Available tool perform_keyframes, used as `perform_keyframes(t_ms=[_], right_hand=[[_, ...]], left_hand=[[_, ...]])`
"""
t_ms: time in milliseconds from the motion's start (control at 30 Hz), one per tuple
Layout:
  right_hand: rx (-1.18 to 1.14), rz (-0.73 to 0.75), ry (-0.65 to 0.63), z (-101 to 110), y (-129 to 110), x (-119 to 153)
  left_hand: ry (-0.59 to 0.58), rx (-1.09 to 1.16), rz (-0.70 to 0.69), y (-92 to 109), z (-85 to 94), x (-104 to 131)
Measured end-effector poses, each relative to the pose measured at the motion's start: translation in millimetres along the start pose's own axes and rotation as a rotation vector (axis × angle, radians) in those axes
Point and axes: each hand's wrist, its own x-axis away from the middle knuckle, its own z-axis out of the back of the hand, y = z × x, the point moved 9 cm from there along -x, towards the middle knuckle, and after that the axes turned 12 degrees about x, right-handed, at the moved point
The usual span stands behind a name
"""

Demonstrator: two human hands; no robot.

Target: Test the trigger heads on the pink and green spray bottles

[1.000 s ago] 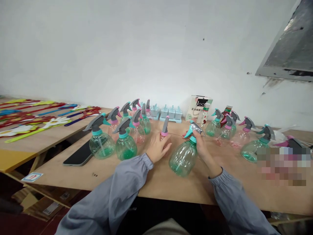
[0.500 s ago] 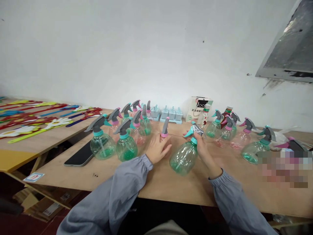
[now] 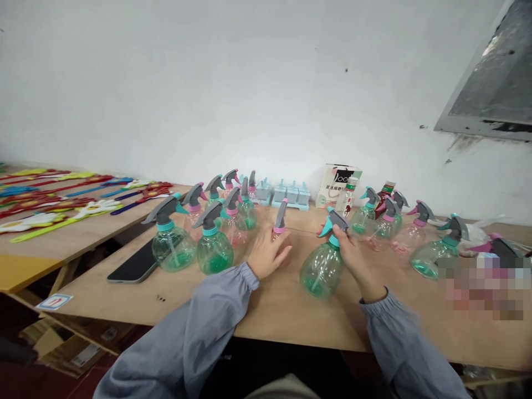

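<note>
My right hand [image 3: 349, 249] is closed around the neck and grey trigger head of a green spray bottle [image 3: 321, 271], whose round body is nearly upright, low over or on the table. My left hand [image 3: 268, 252] is wrapped round a pink-collared spray bottle [image 3: 280, 217]; its grey head rises above my fingers and the body is mostly hidden. Just left of my left hand stand a green spray bottle [image 3: 215, 252] and another green one [image 3: 172, 249]. Behind them are several pink and green bottles.
A phone [image 3: 132, 263] lies at the left. Blue moulds [image 3: 291, 195], a carton [image 3: 332, 183] and a clear bottle [image 3: 348, 200] stand by the wall. More spray bottles [image 3: 434, 249] are at the right. Colourful hand-shaped items [image 3: 100, 208] cover the left table.
My right hand has moved slightly right with its green bottle, which now hangs more upright. My left hand keeps its place on the pink-collared bottle.
</note>
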Motion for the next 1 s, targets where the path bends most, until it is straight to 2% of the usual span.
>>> perform_keyframes(t_ms=[100, 333, 433, 567, 867, 1000], right_hand=[[0.084, 0.0, 0.16, 42.3, 9.6, -3.3], [0.092, 0.08, 0.612, 195.1, 46.3, -15.2], [0.112, 0.052, 0.689, 234.4, 60.0, -20.8], [0.128, 0.014, 0.719, 251.0, 69.6, -25.5], [0.148, -0.091, 0.812, 261.2, 81.7, -32.6], [0.184, -0.122, 0.805, 266.1, 84.8, -36.0]], left_hand=[[0.014, 0.014, -0.018, 0.3, 1.3, 0.6], [0.007, 0.028, -0.03, 0.8, 2.0, 0.8], [0.02, 0.044, -0.023, -1.2, 1.6, 0.8], [0.027, 0.041, -0.036, -1.7, 1.4, 0.9], [0.013, 0.035, -0.036, -0.5, 2.7, 1.7], [0.015, 0.028, -0.043, -1.1, 2.3, 2.0]])
